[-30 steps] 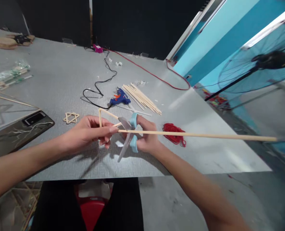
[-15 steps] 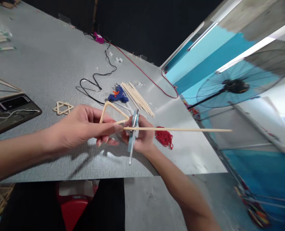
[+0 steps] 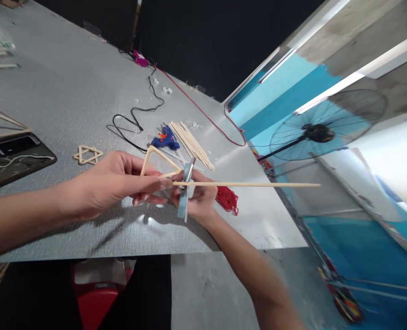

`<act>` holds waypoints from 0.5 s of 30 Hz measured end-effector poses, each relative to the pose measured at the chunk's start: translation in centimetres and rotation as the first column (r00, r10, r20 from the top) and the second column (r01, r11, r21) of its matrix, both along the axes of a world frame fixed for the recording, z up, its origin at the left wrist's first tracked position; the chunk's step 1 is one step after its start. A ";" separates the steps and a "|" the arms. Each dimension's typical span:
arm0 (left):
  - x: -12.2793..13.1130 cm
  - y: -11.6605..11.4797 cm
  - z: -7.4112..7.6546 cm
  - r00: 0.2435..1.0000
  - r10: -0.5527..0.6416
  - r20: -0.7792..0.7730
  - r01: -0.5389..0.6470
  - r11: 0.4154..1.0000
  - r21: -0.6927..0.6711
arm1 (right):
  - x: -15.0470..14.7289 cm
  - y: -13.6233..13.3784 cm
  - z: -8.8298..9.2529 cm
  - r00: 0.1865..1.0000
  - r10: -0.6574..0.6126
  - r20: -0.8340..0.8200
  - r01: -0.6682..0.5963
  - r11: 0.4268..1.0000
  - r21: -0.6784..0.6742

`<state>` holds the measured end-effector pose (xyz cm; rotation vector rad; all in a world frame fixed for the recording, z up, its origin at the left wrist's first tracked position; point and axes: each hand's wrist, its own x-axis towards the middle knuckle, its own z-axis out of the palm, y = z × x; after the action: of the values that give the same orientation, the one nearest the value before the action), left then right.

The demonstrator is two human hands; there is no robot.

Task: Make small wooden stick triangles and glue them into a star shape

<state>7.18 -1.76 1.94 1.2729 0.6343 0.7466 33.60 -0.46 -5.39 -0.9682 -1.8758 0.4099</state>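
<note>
The left hand (image 3: 121,183) pinches a frame of thin wooden sticks (image 3: 155,160) between thumb and fingertips, at the point where a long wooden stick (image 3: 251,184) runs out from the frame to the right, level and above the table edge. The right hand (image 3: 198,197) is closed around a pair of light-blue-handled scissors (image 3: 185,190), fingers through the handles, the blades crossing the long stick just right of the left hand's fingertips; whether the blades touch the stick is hard to tell.

Taking the scissors as the landmark: just behind them on the grey table (image 3: 69,96) lies a blue glue gun (image 3: 165,140) with its black cord (image 3: 134,121) winding farther back, and beside it a bundle of wooden sticks (image 3: 191,144). To the right of the scissors sits a heap of red thread (image 3: 228,200). Well to the left lie a small stick star (image 3: 87,154) and, farther left, a dark phone (image 3: 14,153). Far right of the scissors, off the table, stands a black pedestal fan (image 3: 315,133).
</note>
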 end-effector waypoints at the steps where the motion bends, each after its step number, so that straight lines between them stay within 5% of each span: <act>1: 0.0 0.0 0.0 1.000 0.009 0.003 -0.009 1.000 -0.016 | 0.1 0.1 -0.1 1.000 0.005 0.000 -0.005 1.000 0.001; 9: 0.0 -0.1 0.3 1.000 0.020 0.005 -0.020 0.997 -0.072 | -0.5 0.3 -0.2 1.000 -0.003 -0.030 0.004 1.000 0.021; 15: 0.0 0.3 0.6 0.997 0.046 0.063 -0.038 0.992 -0.119 | -1.7 0.0 1.6 0.995 0.059 0.085 -0.057 0.998 -0.016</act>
<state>7.18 -1.51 2.50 1.1258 0.6437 0.7719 31.92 -0.42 -3.79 -0.9555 -1.9845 0.4222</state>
